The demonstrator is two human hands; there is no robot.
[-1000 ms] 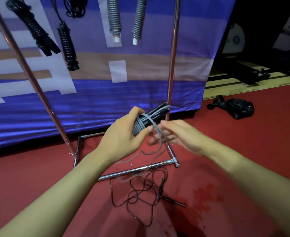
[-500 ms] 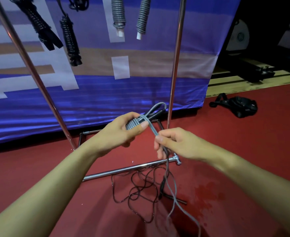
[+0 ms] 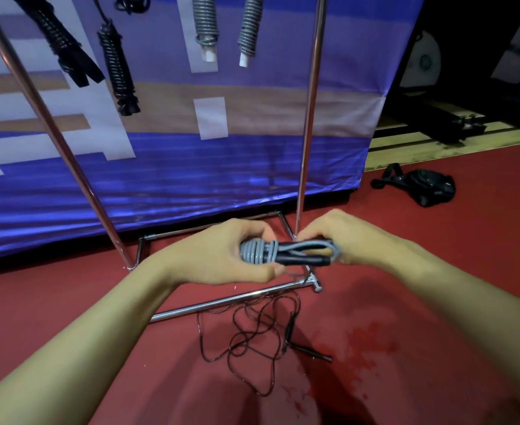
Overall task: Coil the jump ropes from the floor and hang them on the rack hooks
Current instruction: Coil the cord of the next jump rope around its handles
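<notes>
Head view: rope ends behind right hand

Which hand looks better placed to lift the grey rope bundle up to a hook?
Probably the right hand: it pinches the loop end of the grey rope bundle, the part that would go over a hook. The left hand has its grip on the coils.

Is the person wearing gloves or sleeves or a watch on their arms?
No. The left hand and right hand are both bare, with no gloves or rings showing. Both forearms are uncovered as far as the picture reaches; no sleeve, watch or bracelet is in view.
</notes>
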